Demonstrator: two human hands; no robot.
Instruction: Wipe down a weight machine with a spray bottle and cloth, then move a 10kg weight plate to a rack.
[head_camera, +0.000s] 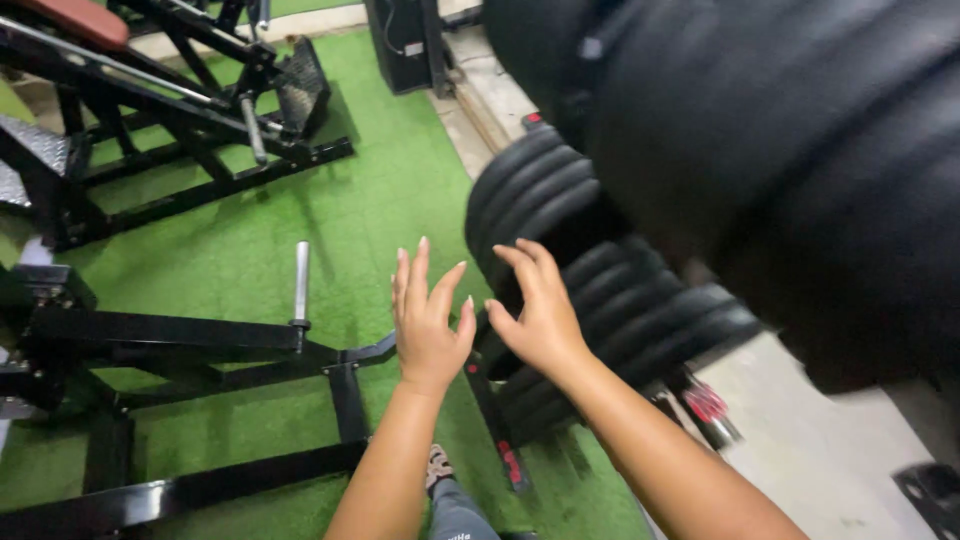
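The stack of black weight plates (600, 290) was taken as the landmark; it was seen racked on edge, its long axis running away and to the right. Both hands were held empty, fingers spread wide. The right hand (540, 310) was seen nearest the stack, fingertips at or just short of its ribbed rubber rims; contact could not be told. The left hand (430, 320) was held just left of it, over green artificial turf (390, 190). Left of the stack, a black steel machine frame (200, 340) with a chrome peg (301, 280) was seen.
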